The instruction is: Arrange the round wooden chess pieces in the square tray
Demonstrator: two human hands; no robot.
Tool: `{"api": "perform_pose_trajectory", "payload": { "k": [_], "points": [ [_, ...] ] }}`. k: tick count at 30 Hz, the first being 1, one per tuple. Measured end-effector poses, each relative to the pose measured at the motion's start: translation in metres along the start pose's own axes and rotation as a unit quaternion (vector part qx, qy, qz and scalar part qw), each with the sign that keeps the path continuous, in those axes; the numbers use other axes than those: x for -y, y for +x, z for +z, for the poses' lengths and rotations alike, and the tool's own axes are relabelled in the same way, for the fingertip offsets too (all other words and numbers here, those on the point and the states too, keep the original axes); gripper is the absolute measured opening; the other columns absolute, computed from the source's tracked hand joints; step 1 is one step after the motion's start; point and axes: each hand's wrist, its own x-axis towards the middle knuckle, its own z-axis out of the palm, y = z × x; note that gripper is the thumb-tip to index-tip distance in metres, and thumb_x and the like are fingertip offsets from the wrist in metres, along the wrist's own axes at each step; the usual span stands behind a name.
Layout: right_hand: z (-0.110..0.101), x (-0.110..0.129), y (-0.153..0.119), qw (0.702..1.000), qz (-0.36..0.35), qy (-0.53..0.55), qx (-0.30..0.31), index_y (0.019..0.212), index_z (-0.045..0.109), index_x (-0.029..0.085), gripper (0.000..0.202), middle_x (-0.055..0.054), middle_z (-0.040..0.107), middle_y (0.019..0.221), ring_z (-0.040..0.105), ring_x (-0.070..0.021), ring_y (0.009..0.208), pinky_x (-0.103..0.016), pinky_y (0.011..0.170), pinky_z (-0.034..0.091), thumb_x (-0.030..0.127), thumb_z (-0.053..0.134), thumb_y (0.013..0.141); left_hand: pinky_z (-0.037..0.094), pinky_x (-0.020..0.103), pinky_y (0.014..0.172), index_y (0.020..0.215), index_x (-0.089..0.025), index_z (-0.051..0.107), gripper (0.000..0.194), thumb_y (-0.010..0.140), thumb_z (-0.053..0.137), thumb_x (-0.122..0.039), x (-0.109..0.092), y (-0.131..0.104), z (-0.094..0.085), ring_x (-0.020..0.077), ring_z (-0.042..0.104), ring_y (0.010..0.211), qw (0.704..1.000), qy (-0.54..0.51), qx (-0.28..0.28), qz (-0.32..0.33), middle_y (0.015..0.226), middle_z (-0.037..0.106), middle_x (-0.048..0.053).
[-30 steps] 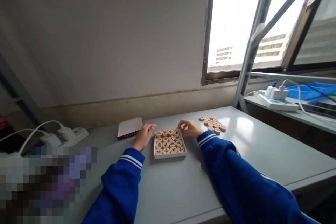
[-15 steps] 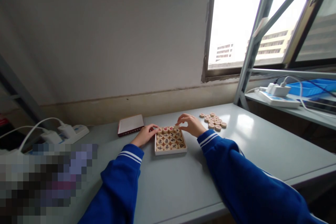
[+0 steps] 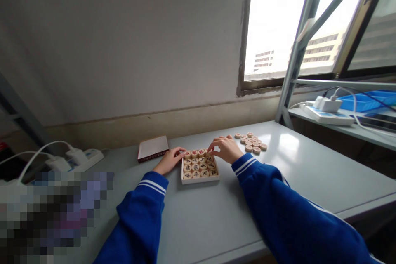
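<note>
A shallow white box filled with round wooden chess pieces sits on the grey table. My left hand lies flat on the table, fingertips touching the box's far left corner. My right hand is at the box's far right corner, thumb and fingers pinched on a wooden chess piece that sits low in that corner. A loose pile of chess pieces lies just right of my right hand. Both arms wear blue sleeves with white cuff stripes.
The box's lid, white with a dark red rim, lies behind my left hand. A power strip with chargers sits far left. A metal frame post stands at the back right; beside it, a shelf carries another power strip and a blue tray.
My right hand moved from beside the box up over its far right corner, then lowered its pinched fingers into that corner. My left hand stayed at the box's left corner.
</note>
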Motion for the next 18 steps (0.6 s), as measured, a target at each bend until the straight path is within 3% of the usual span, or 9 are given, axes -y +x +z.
{"api": "perform_pose_trajectory", "payload": {
  "k": [4, 8, 11, 13, 16, 18],
  "points": [
    [0.002, 0.002, -0.002, 1.000, 0.002, 0.007, -0.001, 0.079, 0.066, 0.024, 0.009, 0.002, 0.067, 0.083, 0.056, -0.0135, 0.080, -0.028, 0.070, 0.024, 0.032, 0.063, 0.076, 0.043, 0.026, 0.062, 0.089, -0.015, 0.060, 0.037, 0.074, 0.046, -0.046, 0.000, 0.000, 0.001, 0.0165, 0.057, 0.070, 1.000, 0.002, -0.002, -0.003, 0.085, 0.065, 0.007],
    [0.000, 0.002, 0.001, 1.000, 0.008, 0.021, -0.010, 0.079, 0.064, 0.024, 0.009, 0.003, 0.066, 0.080, 0.056, -0.0123, 0.078, -0.027, 0.070, 0.025, 0.032, 0.061, 0.077, 0.039, 0.024, 0.052, 0.100, -0.016, 0.053, 0.038, 0.077, 0.041, -0.043, 0.002, 0.000, -0.001, 0.0121, 0.050, 0.051, 1.000, 0.009, -0.011, -0.026, 0.063, 0.059, 0.000],
    [-0.007, 0.008, 0.002, 0.996, -0.008, 0.068, -0.055, 0.084, 0.063, 0.024, 0.009, 0.003, 0.064, 0.080, 0.056, -0.0107, 0.076, -0.026, 0.071, 0.028, 0.029, 0.056, 0.081, 0.036, 0.023, 0.051, 0.088, -0.017, 0.052, 0.029, 0.076, 0.040, -0.041, 0.002, 0.000, -0.005, 0.0106, 0.044, 0.047, 0.999, 0.021, -0.023, -0.037, 0.055, 0.052, -0.005],
    [-0.019, 0.022, -0.005, 0.984, -0.045, 0.123, -0.121, 0.088, 0.062, 0.023, 0.011, 0.002, 0.063, 0.080, 0.055, -0.0104, 0.075, -0.026, 0.073, 0.031, 0.025, 0.053, 0.082, 0.034, 0.023, 0.051, 0.067, -0.018, 0.051, 0.024, 0.074, 0.043, -0.040, 0.000, 0.000, -0.007, 0.0102, 0.041, 0.047, 0.999, 0.032, -0.017, -0.037, 0.049, 0.047, -0.005],
    [-0.050, 0.060, -0.030, 0.943, -0.121, 0.205, -0.231, 0.090, 0.060, 0.021, 0.018, -0.001, 0.062, 0.086, 0.056, -0.0114, 0.079, -0.029, 0.077, 0.036, 0.017, 0.043, 0.084, 0.028, 0.023, 0.047, 0.044, -0.018, 0.043, 0.034, 0.069, 0.048, -0.040, -0.003, -0.001, -0.007, 0.0096, 0.036, 0.044, 0.998, 0.040, 0.026, -0.033, 0.040, 0.040, -0.005],
    [-0.075, 0.096, -0.055, 0.914, -0.196, 0.262, -0.238, 0.088, 0.059, 0.023, 0.026, 0.001, 0.064, 0.083, 0.057, -0.0115, 0.079, -0.030, 0.077, 0.040, 0.011, 0.036, 0.083, 0.027, 0.024, 0.046, 0.040, -0.017, 0.045, 0.036, 0.067, 0.050, -0.040, -0.005, -0.003, -0.006, 0.0095, 0.036, 0.042, 0.997, 0.038, 0.054, -0.032, 0.037, 0.041, -0.004]
  ]
}}
